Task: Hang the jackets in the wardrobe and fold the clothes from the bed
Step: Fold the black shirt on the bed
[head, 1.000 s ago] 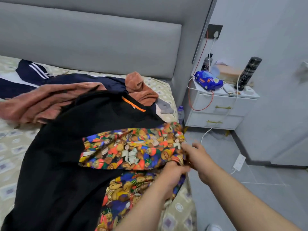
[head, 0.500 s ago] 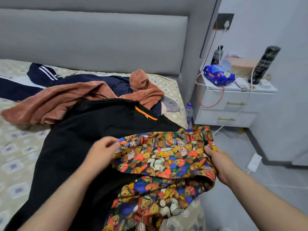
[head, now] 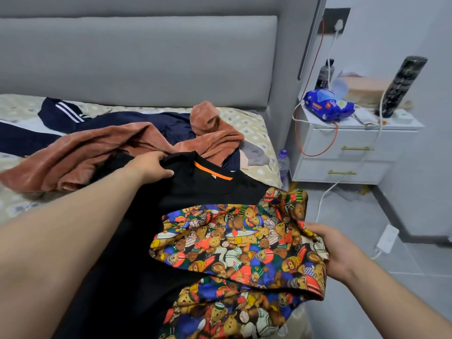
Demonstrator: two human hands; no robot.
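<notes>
At lower right the right hand (head: 335,250) curls round the edge of the bear-print garment (head: 234,243). This garment lies on the black garment (head: 195,194) at the right edge of the bed (head: 254,133), with open grey floor (head: 354,216) just beside. At centre the left hand (head: 149,167) pinches the black garment beside its orange-trimmed collar. Behind lie a brown fleece (head: 97,148) and a navy striped jacket (head: 61,113). At upper right the nightstand (head: 354,143), drawers closed, bears a blue wipes pack (head: 327,105).

Even soft light, wide-angle edge distortion
</notes>
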